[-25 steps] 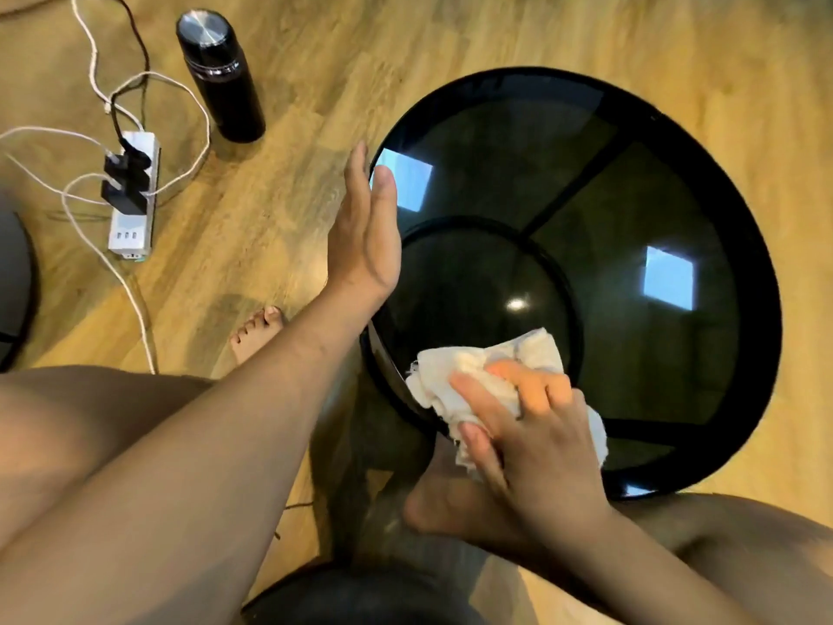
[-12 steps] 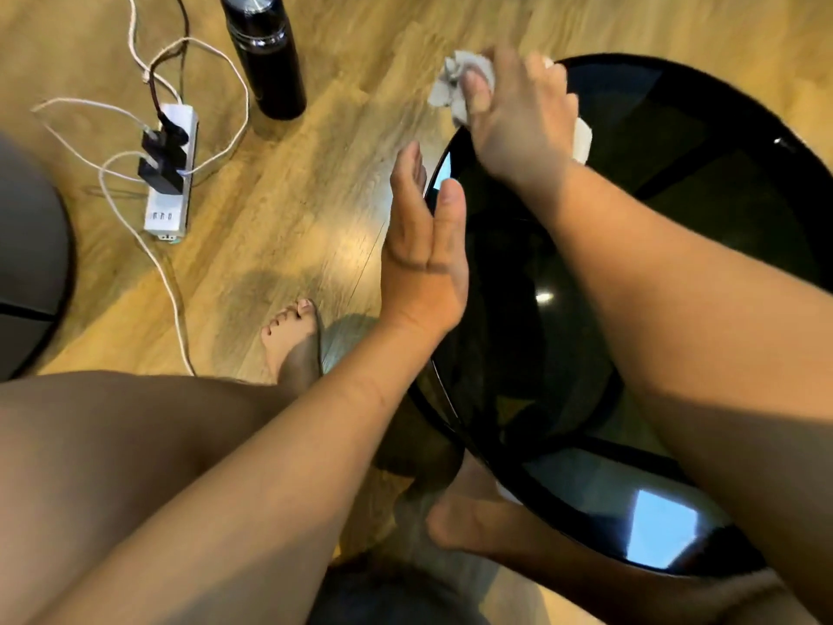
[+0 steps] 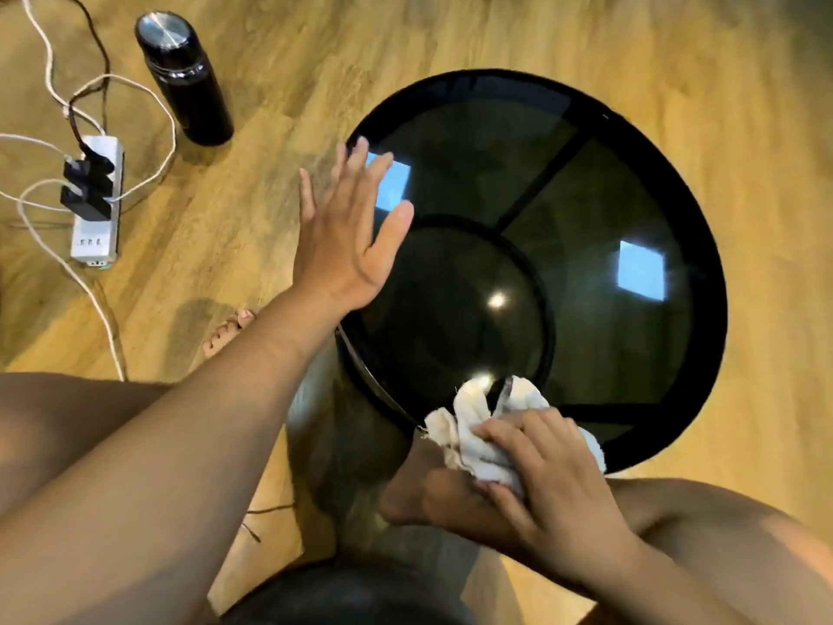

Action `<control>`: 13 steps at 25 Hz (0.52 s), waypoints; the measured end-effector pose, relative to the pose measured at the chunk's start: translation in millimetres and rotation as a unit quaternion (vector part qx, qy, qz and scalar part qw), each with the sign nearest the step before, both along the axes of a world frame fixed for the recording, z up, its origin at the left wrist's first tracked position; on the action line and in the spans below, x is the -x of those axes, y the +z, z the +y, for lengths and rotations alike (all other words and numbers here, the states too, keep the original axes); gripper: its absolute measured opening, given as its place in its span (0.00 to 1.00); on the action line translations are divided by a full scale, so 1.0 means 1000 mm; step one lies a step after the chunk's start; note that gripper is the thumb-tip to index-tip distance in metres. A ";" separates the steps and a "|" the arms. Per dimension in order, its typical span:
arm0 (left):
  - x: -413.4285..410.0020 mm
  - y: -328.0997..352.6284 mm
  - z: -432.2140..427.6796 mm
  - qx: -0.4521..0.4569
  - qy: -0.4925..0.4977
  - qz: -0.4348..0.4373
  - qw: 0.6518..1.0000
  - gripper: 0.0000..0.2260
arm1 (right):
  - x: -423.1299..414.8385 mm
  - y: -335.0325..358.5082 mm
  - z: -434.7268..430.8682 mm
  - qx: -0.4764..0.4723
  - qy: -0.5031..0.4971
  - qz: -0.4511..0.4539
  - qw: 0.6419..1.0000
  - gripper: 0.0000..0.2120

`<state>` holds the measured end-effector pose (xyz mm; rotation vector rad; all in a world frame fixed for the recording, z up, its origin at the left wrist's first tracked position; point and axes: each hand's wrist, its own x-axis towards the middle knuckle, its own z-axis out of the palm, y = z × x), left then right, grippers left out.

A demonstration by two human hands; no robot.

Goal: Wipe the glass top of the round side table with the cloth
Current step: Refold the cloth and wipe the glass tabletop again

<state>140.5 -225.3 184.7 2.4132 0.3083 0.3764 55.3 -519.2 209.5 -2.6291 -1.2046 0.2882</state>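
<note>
Wood floor (image 3: 450,33) under round black table (image 3: 710,281). Right hand (image 3: 550,480) clenches bunched white cloth (image 3: 473,426), pressed on glass (image 3: 608,209) at near rim. Left hand (image 3: 347,236) released, fingers straight, over left rim; contact unclear. Black flask (image 3: 185,78), upright, and power strip (image 3: 97,218) on floor left of table.
</note>
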 end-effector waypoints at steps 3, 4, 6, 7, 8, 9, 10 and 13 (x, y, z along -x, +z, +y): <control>-0.002 -0.009 0.001 -0.073 -0.030 0.009 0.997 0.29 | -0.041 -0.005 0.015 -0.001 0.032 -0.048 0.998 0.18; -0.002 -0.012 0.000 -0.105 -0.043 0.018 0.993 0.29 | -0.068 -0.009 0.032 -0.013 0.029 -0.068 0.997 0.19; -0.001 -0.014 -0.001 -0.146 -0.062 0.045 0.986 0.29 | -0.133 -0.014 0.069 -0.030 -0.019 -0.095 0.995 0.22; -0.002 -0.013 -0.001 -0.156 -0.067 0.057 0.984 0.30 | -0.171 -0.016 0.088 -0.037 -0.048 -0.106 0.993 0.23; -0.003 -0.011 0.000 -0.160 -0.072 0.064 0.982 0.30 | -0.210 -0.018 0.109 -0.042 -0.068 -0.118 0.990 0.24; -0.003 -0.010 0.001 -0.160 -0.076 0.067 0.982 0.30 | -0.247 -0.020 0.128 -0.049 -0.076 -0.140 0.986 0.25; -0.003 -0.009 0.001 -0.158 -0.080 0.064 0.982 0.31 | -0.280 -0.021 0.146 -0.044 -0.078 -0.158 0.983 0.25; -0.001 -0.010 0.001 -0.137 -0.077 0.049 0.986 0.31 | -0.357 -0.024 0.186 -0.021 -0.116 -0.154 0.981 0.26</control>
